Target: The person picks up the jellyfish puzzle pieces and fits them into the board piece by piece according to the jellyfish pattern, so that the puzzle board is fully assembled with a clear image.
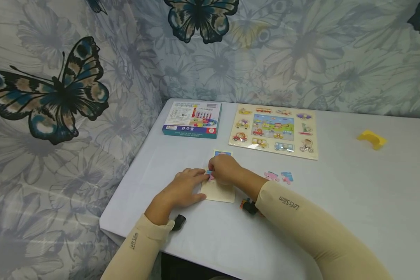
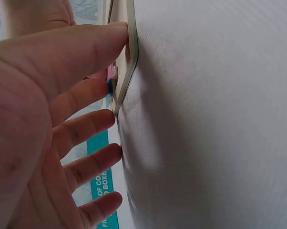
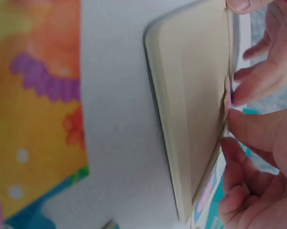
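A small wooden puzzle board [image 1: 218, 192] with a bare recess lies on the table between both hands. My left hand [image 1: 187, 186] rests at its left side, fingers spread fairly straight. In the left wrist view the thumb [image 2: 117, 36] touches the board's rim, and the index fingertip reaches a pink-and-blue puzzle piece [image 1: 211, 177]. My right hand [image 1: 225, 169] is over the board's far part with curled fingers. In the right wrist view its thumb and forefinger pinch by the tilted piece [image 3: 228, 95]. Two pink-and-blue pieces [image 1: 272, 176] [image 1: 287, 177] lie right of the hands.
Behind the hands are a picture card [image 1: 223, 153], a teal-edged box [image 1: 191, 119] and a large picture puzzle [image 1: 273, 130]. A yellow arched block [image 1: 371, 139] lies far right. Orange pieces [image 1: 244, 203] lie partly hidden by the right wrist. Patterned cloth [image 1: 301, 58] hangs behind the table.
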Demonstrator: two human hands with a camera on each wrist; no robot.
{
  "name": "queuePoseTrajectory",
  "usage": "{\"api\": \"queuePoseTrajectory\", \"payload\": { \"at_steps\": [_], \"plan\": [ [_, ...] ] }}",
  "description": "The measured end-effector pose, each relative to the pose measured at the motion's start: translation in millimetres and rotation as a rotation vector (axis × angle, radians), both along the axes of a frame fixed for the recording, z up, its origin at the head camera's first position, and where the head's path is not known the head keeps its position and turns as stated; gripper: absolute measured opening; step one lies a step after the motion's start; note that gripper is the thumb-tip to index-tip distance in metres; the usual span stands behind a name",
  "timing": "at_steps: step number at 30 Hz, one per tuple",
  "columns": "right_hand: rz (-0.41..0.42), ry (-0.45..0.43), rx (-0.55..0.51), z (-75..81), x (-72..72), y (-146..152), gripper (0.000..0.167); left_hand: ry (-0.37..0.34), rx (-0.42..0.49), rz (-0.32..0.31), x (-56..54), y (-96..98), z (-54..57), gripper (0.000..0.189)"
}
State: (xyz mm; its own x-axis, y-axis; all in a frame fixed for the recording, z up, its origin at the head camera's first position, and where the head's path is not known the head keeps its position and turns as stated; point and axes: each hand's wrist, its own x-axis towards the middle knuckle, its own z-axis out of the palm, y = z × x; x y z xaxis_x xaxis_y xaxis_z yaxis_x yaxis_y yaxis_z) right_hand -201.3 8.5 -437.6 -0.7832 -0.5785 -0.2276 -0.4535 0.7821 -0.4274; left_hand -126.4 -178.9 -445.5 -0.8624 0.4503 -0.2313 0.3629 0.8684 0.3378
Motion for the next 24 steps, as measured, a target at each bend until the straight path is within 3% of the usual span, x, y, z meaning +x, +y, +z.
{"api": "queuePoseTrajectory", "payload": {
  "at_steps": [15, 20, 24],
  "plan": [
    [-0.07, -0.034, -0.031, -1.4, -5.8, 13, 0.016, -0.002, -0.071, -0.002, -0.6, 4.9, -0.2, 0.071],
    [-0.124, -0.024, -0.038, 12.0, -11.0, 49, 0.023, -0.015, -0.077, 0.009, -2.6, 7.0, 0.7, 0.07],
    [-0.176, -0.035, 0.044, 20.2, -12.6, 94, 0.031, -0.032, -0.07, 0.021, -2.1, 6.6, 1.3, 0.07]
  ]
}}
